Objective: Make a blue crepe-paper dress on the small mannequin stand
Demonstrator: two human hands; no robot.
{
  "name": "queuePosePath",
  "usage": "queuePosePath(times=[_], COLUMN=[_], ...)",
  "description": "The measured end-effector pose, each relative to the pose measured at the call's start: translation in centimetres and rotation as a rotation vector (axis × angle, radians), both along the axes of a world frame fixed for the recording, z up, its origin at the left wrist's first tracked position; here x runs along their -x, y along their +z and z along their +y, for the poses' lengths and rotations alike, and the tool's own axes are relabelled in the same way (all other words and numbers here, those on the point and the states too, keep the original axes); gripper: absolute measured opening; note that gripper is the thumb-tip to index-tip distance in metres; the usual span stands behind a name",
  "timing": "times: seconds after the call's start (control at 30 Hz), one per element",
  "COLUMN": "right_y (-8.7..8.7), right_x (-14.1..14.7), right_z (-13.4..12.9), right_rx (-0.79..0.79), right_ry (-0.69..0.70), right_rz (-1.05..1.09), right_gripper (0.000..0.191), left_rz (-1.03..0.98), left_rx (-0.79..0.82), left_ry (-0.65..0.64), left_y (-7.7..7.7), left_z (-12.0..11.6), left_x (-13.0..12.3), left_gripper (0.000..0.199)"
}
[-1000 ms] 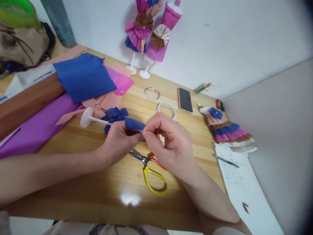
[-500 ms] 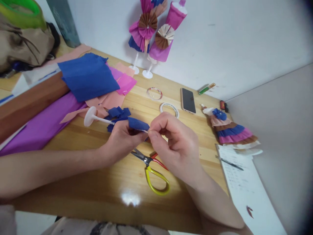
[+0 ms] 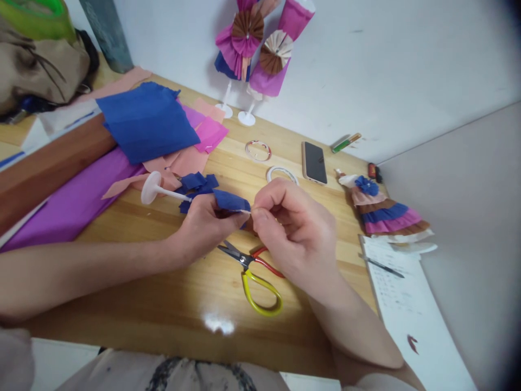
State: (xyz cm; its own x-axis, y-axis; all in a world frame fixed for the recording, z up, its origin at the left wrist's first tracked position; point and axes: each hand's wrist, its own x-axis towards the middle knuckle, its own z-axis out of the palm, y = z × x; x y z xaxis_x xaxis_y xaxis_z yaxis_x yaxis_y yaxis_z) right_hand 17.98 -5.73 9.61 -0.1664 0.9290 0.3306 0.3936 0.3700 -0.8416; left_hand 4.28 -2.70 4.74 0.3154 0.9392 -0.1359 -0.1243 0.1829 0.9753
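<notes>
My left hand (image 3: 209, 222) is closed around a folded piece of blue crepe paper (image 3: 232, 201). A white stand (image 3: 151, 187) with a round base lies tipped sideways, its rod running behind that hand; whether the fingers grip the rod is hidden. At the paper's right end, the thumb and forefinger of my right hand (image 3: 295, 233) pinch the tip of a thin white strip (image 3: 245, 212) along its edge. Below both hands lie scissors (image 3: 246, 263) with one red and one yellow handle, blades apart. Scraps of blue crepe paper (image 3: 197, 183) sit behind my left hand.
Crepe paper sheets (image 3: 148, 122) cover the left side. Two dressed figures on white stands (image 3: 246, 117) stand at the wall. Tape rolls (image 3: 281, 174), a phone (image 3: 314, 162) and a cutter (image 3: 345, 142) lie behind. On the right are a layered paper dress (image 3: 391, 214), a notebook (image 3: 401, 304) and a pen (image 3: 382, 266).
Both hands keep their grip on the blue paper and strip. The right hand has shifted slightly to the right, and a little more of the white strip shows. The view has tilted slightly.
</notes>
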Motion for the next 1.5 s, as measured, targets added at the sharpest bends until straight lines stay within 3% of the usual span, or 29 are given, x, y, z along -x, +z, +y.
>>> queuePosePath(times=[0.8, 1.23, 1.5], right_y=[0.9, 1.2, 1.9], right_x=[-0.6, -0.8, -1.2], right_z=[-0.8, -1.5, -1.9], right_rx=[-0.143, -0.112, -0.140], right_ry=[0.038, 0.086, 0.069], right_rz=[0.027, 0.032, 0.102], right_gripper=[0.017, 0.015, 0.013], left_rz=[0.037, 0.034, 0.061], left_rx=[0.054, 0.047, 0.061], left_ry=[-0.007, 0.013, 0.002], left_y=[0.1, 0.3, 0.3], left_z=[0.2, 0.1, 0.4], left_x=[-0.1, -0.2, -0.1], left_gripper=[0.014, 0.020, 0.012])
